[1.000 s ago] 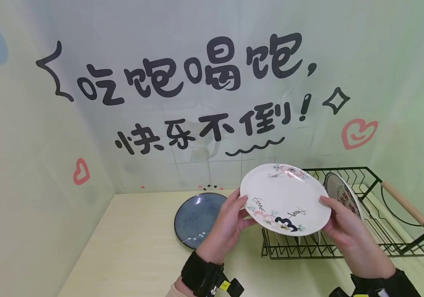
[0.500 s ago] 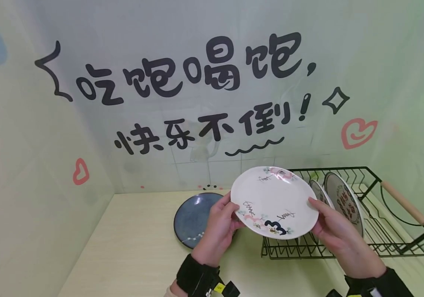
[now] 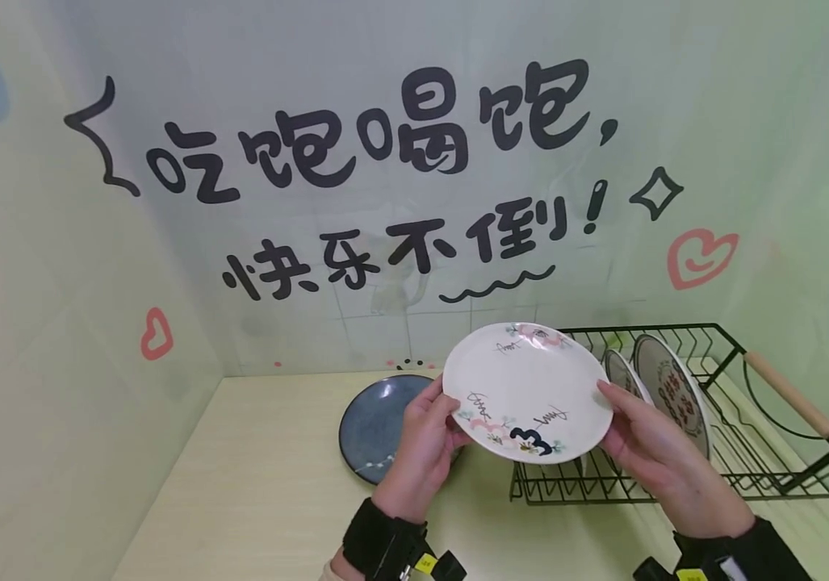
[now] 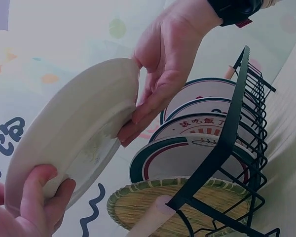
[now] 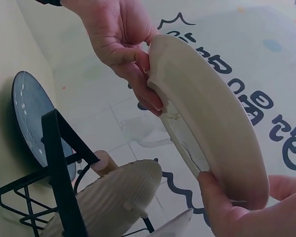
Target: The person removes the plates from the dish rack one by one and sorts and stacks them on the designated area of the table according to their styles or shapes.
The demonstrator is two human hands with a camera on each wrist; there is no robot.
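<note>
A white plate (image 3: 526,379) with pink flowers and dark script is held up in the air, tilted toward me. My left hand (image 3: 421,444) grips its left rim, thumb on the upper face and fingers beneath. The right hand (image 3: 654,448) pinches the opposite rim in the same way. Both wrist views show the plate's pale underside (image 4: 84,123) and foot ring, with fingers (image 5: 217,202) on it. Behind my left hand a dark blue plate (image 3: 370,436) lies on the table, partly hidden.
A black wire dish rack (image 3: 748,452) with wooden handles stands at the right. Several patterned plates (image 4: 187,153) and a round woven tray (image 4: 143,205) stand in it. The pale table (image 3: 254,484) meets a wall sheet (image 3: 356,339) printed with writing.
Both hands have carried the white plate to the left, mostly in the first half second. A smaller plate in the rack has come into view behind it. Both grips look the same.
</note>
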